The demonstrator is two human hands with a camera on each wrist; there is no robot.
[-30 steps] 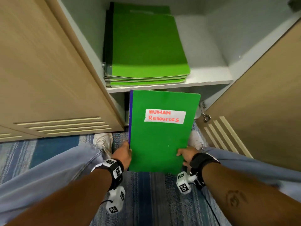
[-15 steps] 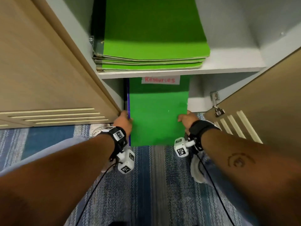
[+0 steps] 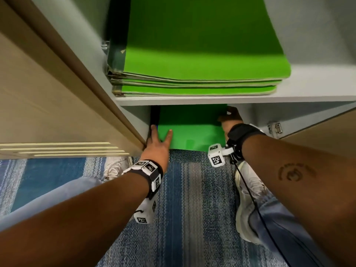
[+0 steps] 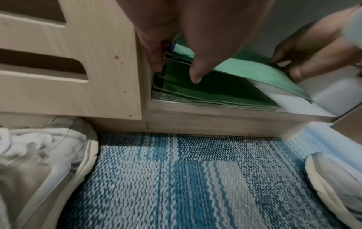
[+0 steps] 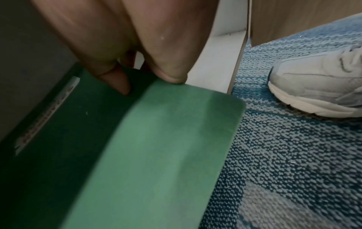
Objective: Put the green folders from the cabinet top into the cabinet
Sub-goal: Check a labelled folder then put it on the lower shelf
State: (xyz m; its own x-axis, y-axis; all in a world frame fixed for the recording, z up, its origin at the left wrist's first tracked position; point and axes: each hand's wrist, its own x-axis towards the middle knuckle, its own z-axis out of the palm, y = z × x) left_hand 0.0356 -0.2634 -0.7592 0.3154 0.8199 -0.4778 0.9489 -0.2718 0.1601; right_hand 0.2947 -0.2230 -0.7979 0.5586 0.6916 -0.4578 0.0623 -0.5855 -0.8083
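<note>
We have the folder (image 3: 192, 130) partly inside the lower shelf, above a stack (image 4: 215, 94). Right hand (image 3: 230, 117) pinches its right edge; left hand (image 3: 157, 144) rests spread on it. Risk: far edge snags the stack, buckling the cover.

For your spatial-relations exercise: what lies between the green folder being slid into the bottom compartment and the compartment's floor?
In the left wrist view, a stack of darker green folders lies between the green folder and the compartment floor.
</note>
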